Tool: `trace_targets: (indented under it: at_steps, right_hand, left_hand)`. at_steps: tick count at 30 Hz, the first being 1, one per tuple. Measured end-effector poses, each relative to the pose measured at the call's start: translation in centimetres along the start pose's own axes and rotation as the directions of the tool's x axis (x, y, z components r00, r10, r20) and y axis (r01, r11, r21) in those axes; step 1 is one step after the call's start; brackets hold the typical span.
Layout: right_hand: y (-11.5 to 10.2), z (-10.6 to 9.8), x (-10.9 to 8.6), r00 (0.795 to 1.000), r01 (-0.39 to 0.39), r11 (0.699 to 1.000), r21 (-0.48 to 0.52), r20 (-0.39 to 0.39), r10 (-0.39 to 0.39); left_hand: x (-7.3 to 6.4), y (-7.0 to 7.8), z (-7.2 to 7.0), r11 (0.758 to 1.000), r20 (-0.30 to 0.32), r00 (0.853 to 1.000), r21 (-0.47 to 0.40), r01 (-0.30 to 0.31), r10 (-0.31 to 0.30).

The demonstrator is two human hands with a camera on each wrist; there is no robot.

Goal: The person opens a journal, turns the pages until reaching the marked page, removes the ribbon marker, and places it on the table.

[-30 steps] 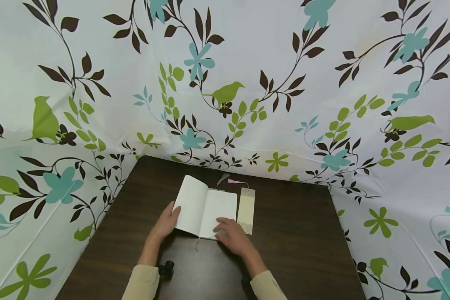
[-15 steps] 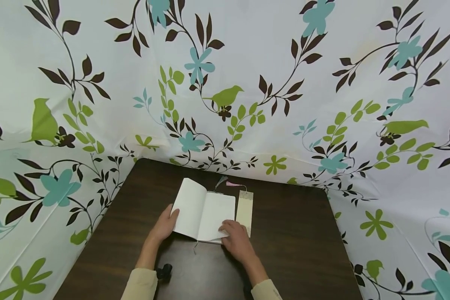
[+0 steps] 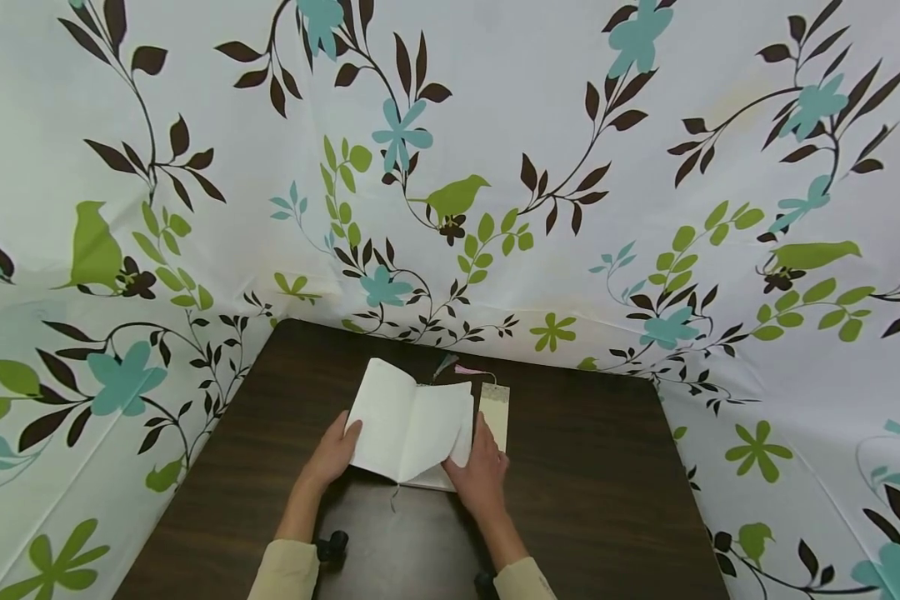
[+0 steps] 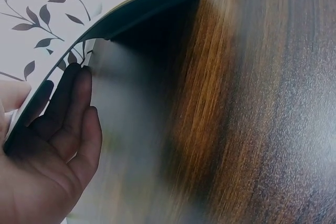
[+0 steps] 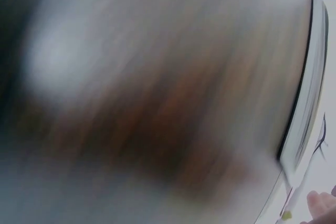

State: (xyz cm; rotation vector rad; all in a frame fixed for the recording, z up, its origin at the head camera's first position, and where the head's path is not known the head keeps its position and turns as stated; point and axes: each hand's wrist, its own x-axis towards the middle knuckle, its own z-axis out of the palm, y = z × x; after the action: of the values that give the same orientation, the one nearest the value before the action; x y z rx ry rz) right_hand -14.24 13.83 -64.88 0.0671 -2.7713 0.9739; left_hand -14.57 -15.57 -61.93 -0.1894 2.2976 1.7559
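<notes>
An open notebook (image 3: 378, 421) with blank white pages lies across the table's middle. My left hand (image 3: 332, 452) grips its left edge, thumb on the page and fingers beneath the dark cover (image 4: 149, 17), which bows up off the table in the left wrist view. At the right side, my right hand (image 3: 483, 477) holds a page (image 3: 437, 423) by its lower corner, and the leaf curves upward. The right wrist view shows the notebook's edge (image 5: 305, 87) and only my fingertips (image 5: 318, 204). A thin ribbon (image 3: 394, 498) hangs from the spine.
Right of the notebook lies a cream bookmark (image 3: 497, 407) with a pink tassel (image 3: 467, 370), partly behind my right hand. A grey-green tassel (image 3: 446, 363) pokes out above the notebook. Patterned cloth (image 3: 540, 275) surrounds the dark wooden table (image 3: 592, 483).
My right hand has slid from lying on the right page to its outer edge, and the page has lifted with its lower corner curling. My left hand keeps its grip.
</notes>
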Motion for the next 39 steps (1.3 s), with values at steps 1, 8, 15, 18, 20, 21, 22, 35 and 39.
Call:
trace_targets:
  at_steps: [1,8,15,18,20,21,22,35,39]
  right_hand:
    - [-0.4,0.2,0.1,1.000,-0.007,1.000,0.012,0.015,0.007]
    - [-2.8,2.2,-0.5,0.969,0.161,0.982,0.094,0.174,-0.175]
    - [-4.4,3.2,-1.7,0.934,0.236,0.966,0.108,0.248,-0.256]
    - [-4.9,3.1,-1.7,0.914,0.251,0.963,0.101,0.304,-0.270]
    - [-5.2,3.0,-1.8,0.892,0.264,0.960,0.093,0.355,-0.280]
    - [-5.3,3.0,-1.8,0.880,0.276,0.957,0.087,0.378,-0.287]
    - [-5.4,3.0,-1.9,0.868,0.286,0.955,0.084,0.398,-0.295]
    - [-5.8,3.0,-2.4,0.814,0.366,0.929,0.053,0.467,-0.347]
    - [-5.1,2.9,-2.2,0.835,0.383,0.924,-0.005,0.430,-0.344]
  left_hand:
    - [0.2,0.0,0.0,1.000,0.000,1.000,-0.005,-0.004,0.004]
    - [0.2,0.0,0.1,1.000,-0.021,1.000,-0.003,0.023,-0.023]
    - [-0.4,0.2,0.6,0.999,-0.046,0.999,-0.040,0.004,-0.006]
    - [-0.4,0.4,0.7,0.998,-0.067,0.998,-0.055,0.001,-0.004]
    - [-0.4,0.5,0.7,0.999,-0.075,0.997,-0.054,-0.008,0.004]
    - [-0.4,0.4,0.7,0.999,-0.077,0.997,-0.051,-0.011,0.007]
    - [-0.4,0.4,0.7,0.998,-0.080,0.997,-0.057,-0.009,0.004]
    - [-0.3,0.2,0.9,0.996,-0.114,0.991,-0.033,-0.078,0.074]
    - [-0.3,0.1,0.8,0.995,-0.102,0.990,-0.026,-0.095,0.092]
